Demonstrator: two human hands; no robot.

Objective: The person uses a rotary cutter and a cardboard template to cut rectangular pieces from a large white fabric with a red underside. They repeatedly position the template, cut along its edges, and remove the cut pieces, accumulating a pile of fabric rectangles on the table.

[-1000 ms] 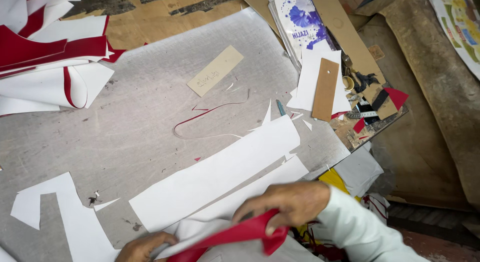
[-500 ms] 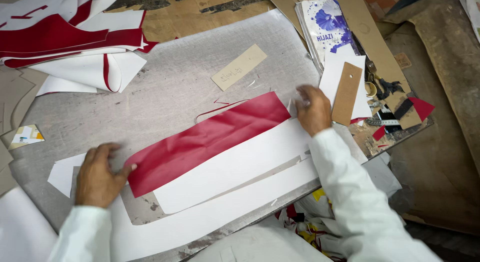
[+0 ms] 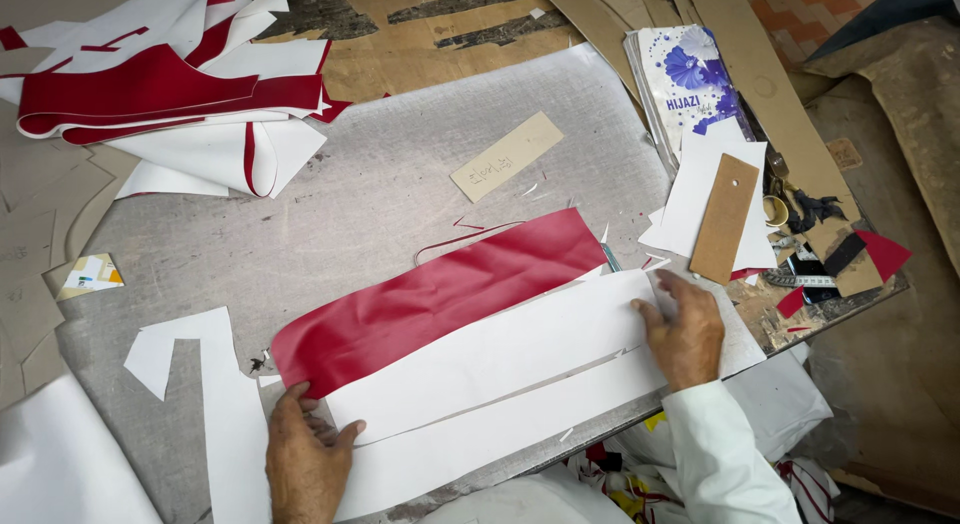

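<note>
A long red strip (image 3: pixel 440 302) of smooth, faintly creased sheet material, perhaps faux leather, lies slantwise on a grey, scuffed work board (image 3: pixel 330 204). Its far end is cut square, its near end rounded. Along its lower edge it overlaps a long white strip (image 3: pixel 500 354) of matte sheet, under which a second white strip (image 3: pixel 480 439) of much the same shape shows, the two parted by a thin slit.

The left hand (image 3: pixel 305 459) lies flat, fingers spread, pressing down on the near rounded end where red meets white; it clasps nothing, only pins the layers to the board. The right hand (image 3: pixel 685 329), in a white sleeve, rests palm down on the far end of the white strip, fingertips just beside the red strip's square corner; it too presses rather than grasps.

Left of the left hand lies an angular white offcut (image 3: pixel 190 369) with a notched outline. Beyond the right hand, a brown cardboard tag (image 3: pixel 725 219) with a punched hole sits on white paper sheets (image 3: pixel 700 184), with a stack of thin booklets (image 3: pixel 690 84) bearing a blue flower print further off. Above the red strip lies a pale cardboard slip (image 3: pixel 507 156), and far from the left hand a heap of curved red and white cuttings (image 3: pixel 170 94).
</note>
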